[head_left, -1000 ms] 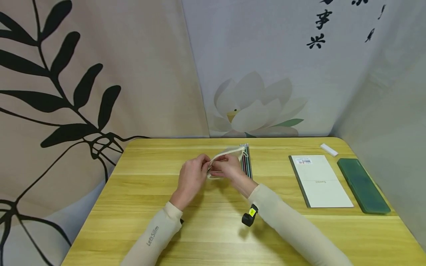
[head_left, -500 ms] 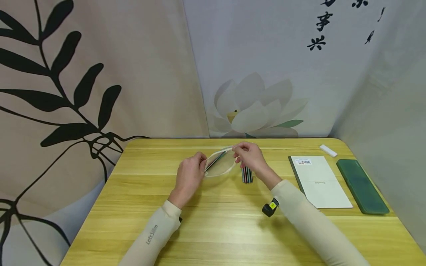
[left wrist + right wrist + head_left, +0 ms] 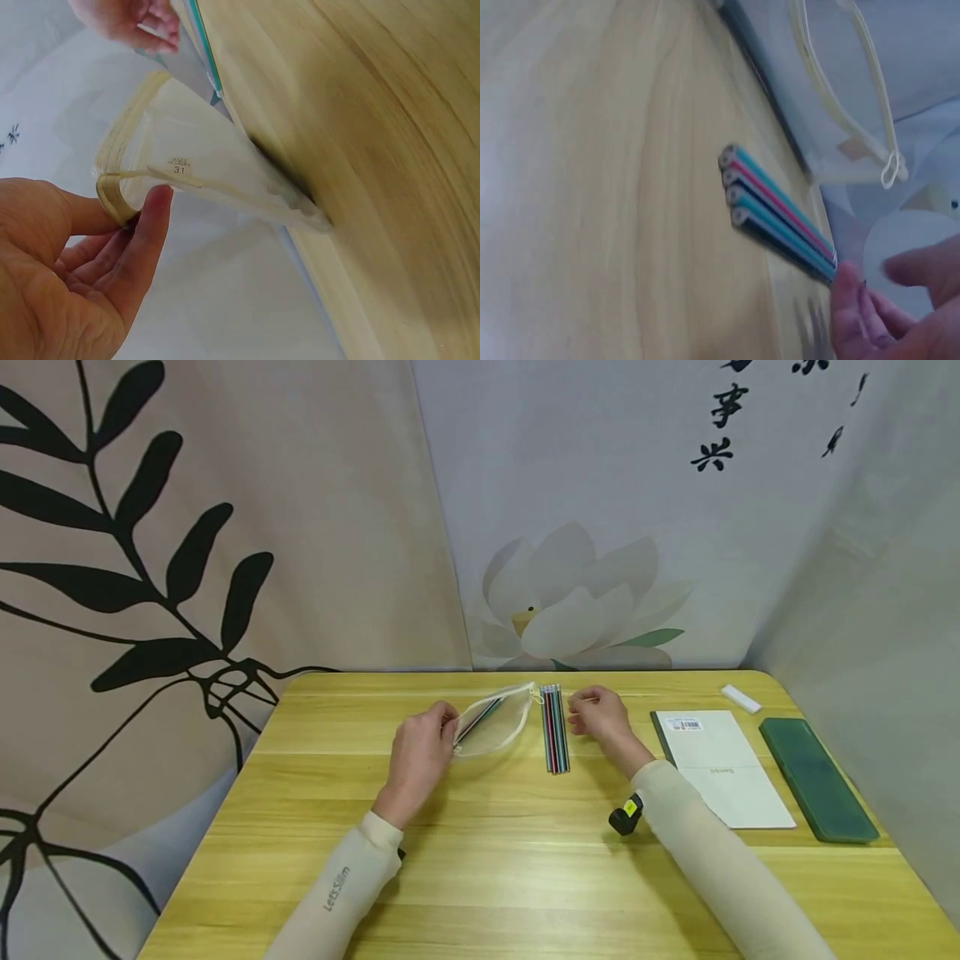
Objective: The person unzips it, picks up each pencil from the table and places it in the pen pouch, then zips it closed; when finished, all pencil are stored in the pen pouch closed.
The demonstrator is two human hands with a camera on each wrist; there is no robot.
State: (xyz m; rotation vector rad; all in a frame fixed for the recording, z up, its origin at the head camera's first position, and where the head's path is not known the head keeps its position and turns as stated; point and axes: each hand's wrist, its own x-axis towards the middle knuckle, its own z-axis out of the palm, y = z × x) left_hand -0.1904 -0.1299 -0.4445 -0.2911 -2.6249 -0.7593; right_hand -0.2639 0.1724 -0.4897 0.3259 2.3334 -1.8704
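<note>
My left hand [image 3: 420,752] pinches one end of a translucent zip pouch [image 3: 206,146] between thumb and fingers. The cream zipper edges [image 3: 825,86] of the pouch are spread apart, and its mouth gapes. Through that mouth, dark pencils [image 3: 478,720] show lying slantwise inside. Right of the pouch, several striped pencils [image 3: 555,731] lie side by side on the table. My right hand [image 3: 603,718] is just beyond them to the right, holding nothing, its thumb and fingers apart in the right wrist view.
Farther right on the wooden table [image 3: 480,885] lie a white notebook [image 3: 723,777] and a green case [image 3: 819,781]. A small white block [image 3: 741,698] is behind them, near the back edge. A printed curtain [image 3: 585,468] hangs behind the table.
The right hand has pulled the pouch's mouth wide, let go, and moved right past the pencils. The left hand keeps its hold on the pouch, shifting slightly left.
</note>
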